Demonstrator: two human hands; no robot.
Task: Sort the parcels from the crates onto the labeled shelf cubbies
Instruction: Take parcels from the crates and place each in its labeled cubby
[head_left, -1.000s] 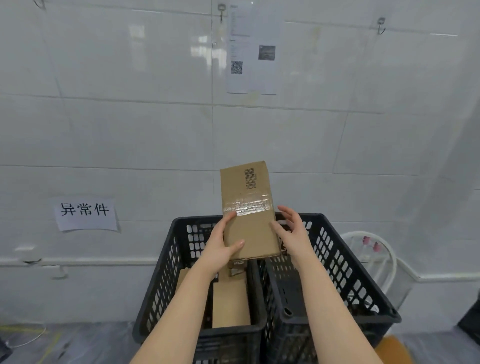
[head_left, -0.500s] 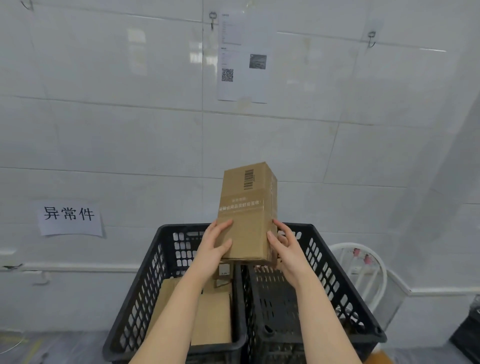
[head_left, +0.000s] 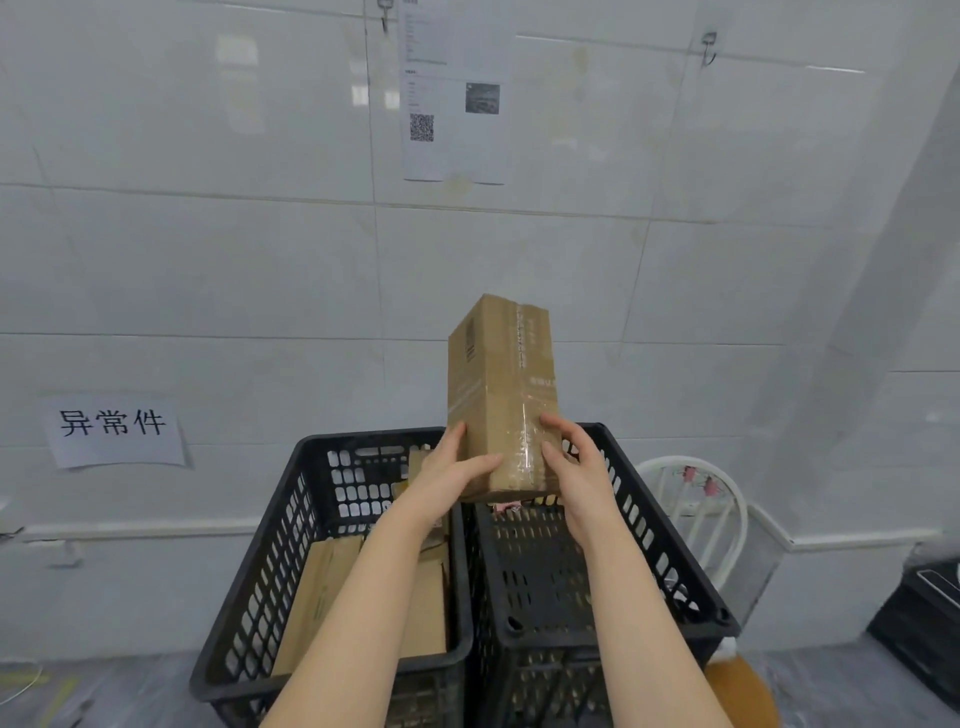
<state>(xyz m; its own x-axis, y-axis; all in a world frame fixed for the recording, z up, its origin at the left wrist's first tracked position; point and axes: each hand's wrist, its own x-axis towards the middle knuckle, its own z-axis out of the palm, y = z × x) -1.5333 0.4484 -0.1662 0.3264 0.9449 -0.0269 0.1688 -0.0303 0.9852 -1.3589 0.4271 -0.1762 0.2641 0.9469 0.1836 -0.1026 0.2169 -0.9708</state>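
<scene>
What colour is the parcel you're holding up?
The parcel is brown cardboard with clear tape round it; head view shows it best.

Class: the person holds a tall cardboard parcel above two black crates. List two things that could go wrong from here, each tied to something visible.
1. The left hand and right hand grip only the lower end of the parcel; its tall top could tip away.
2. The right fingers lie on glossy tape, perhaps slippery; a slip might drop it into the black crates.
</scene>
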